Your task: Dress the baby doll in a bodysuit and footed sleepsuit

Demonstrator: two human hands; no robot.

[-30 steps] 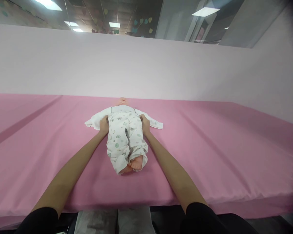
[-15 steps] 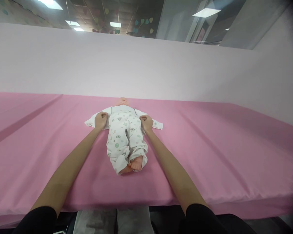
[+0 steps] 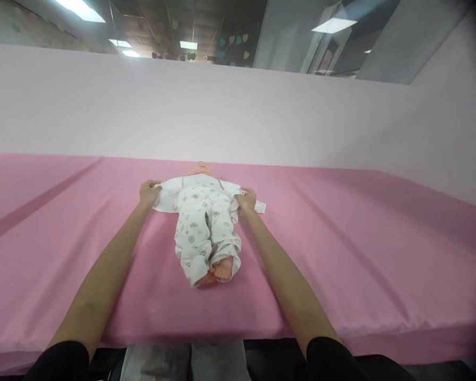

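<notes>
A baby doll (image 3: 224, 269) lies on its back, feet toward me, its head at the far end and mostly hidden from this low angle. It wears white printed trousers (image 3: 192, 225) and a white long-sleeved top (image 3: 200, 180) with both sleeves spread sideways. My left hand (image 3: 149, 193) is closed on the end of the left-side sleeve (image 3: 168, 196), holding it stretched outward. On the other side, my right hand (image 3: 246, 200) pinches the right-side sleeve (image 3: 261, 207) partway along, and the cuff sticks out beyond my fingers.
A pink sheet (image 3: 353, 254) with creases covers the table under the doll. Behind it rises a white wall or panel (image 3: 222, 108), with glass above showing ceiling lights and heart-shaped decorations. The table's front edge (image 3: 194, 336) runs just before my legs.
My left hand has slid outward along the sleeve to its end. My right hand has shifted slightly outward along the other sleeve. The doll stays in place.
</notes>
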